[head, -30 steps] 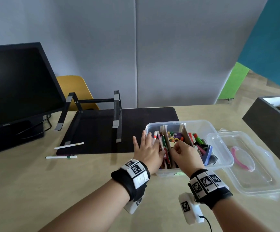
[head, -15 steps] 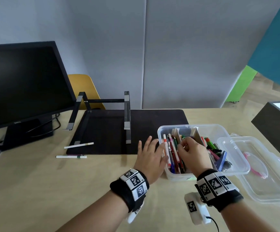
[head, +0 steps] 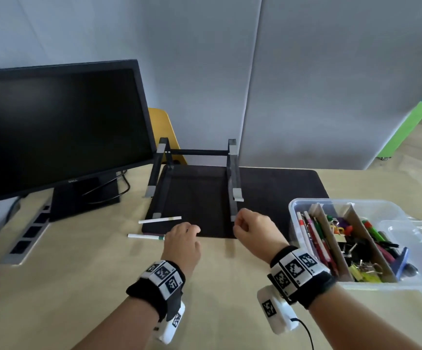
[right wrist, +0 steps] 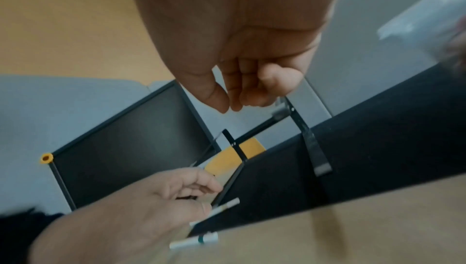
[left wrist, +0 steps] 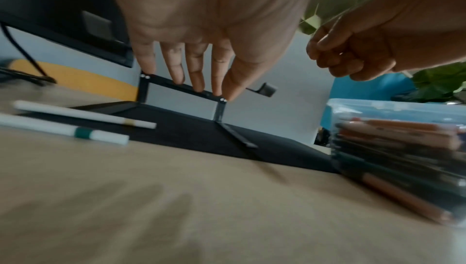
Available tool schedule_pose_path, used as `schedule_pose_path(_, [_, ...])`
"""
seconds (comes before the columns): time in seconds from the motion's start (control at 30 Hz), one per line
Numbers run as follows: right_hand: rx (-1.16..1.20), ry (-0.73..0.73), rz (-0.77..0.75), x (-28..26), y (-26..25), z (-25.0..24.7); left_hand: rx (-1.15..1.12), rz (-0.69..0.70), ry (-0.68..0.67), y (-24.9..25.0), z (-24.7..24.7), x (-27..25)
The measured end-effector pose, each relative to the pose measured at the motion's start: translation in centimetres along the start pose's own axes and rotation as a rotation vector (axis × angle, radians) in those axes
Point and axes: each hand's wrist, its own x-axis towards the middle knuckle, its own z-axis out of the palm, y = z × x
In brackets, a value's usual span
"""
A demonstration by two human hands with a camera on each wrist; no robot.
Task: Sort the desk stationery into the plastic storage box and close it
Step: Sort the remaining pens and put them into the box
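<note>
Head view, as I read it: my left hand (head: pixel 182 242), fingers relaxed and slightly parted, hovers beside the green-banded white pen (head: pixel 146 236) lying just off the black desk mat (head: pixel 268 198), while my right hand (head: pixel 251 229), fingers loosely curled on nothing, hangs over the mat's front edge. A second white pen (head: pixel 160 220) lies across the mat's left corner. The open plastic storage box (head: pixel 305 205), packed with stationery, overlaps the mat's right corner; the monitor (head: pixel 58 127) left of the mat bears a small logo I cannot read.

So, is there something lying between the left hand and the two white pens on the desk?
Nothing: in the left wrist view, only bare desk separates the left hand from the green-banded pen and yellow-banded pen.
</note>
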Motion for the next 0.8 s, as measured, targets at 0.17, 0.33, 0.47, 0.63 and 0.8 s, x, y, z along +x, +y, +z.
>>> schedule_pose_path(0.17, [-0.023,-0.105,-0.018,2.8,-0.8,5.6,0.113,-0.093,-0.088,-6.2,-0.5,1.3])
schedule_pose_path(0.33, [-0.024,-0.166,0.006,5.1,-0.4,10.1,0.213,-0.06,-0.176,-10.7,-0.6,2.1])
schedule_pose_path(0.47, [-0.098,-0.228,-0.002,7.1,-0.9,12.6,0.232,-0.039,-0.233,-12.3,-0.6,2.5])
schedule_pose_path(0.63, [-0.157,-0.287,-0.058,9.5,-2.8,14.8,0.239,-0.021,-0.265,-12.8,-0.9,3.4])
schedule_pose_path(0.8, [-0.323,-0.382,-0.144,11.5,-4.1,16.2,0.339,0.04,-0.392,-12.9,-1.3,4.4])
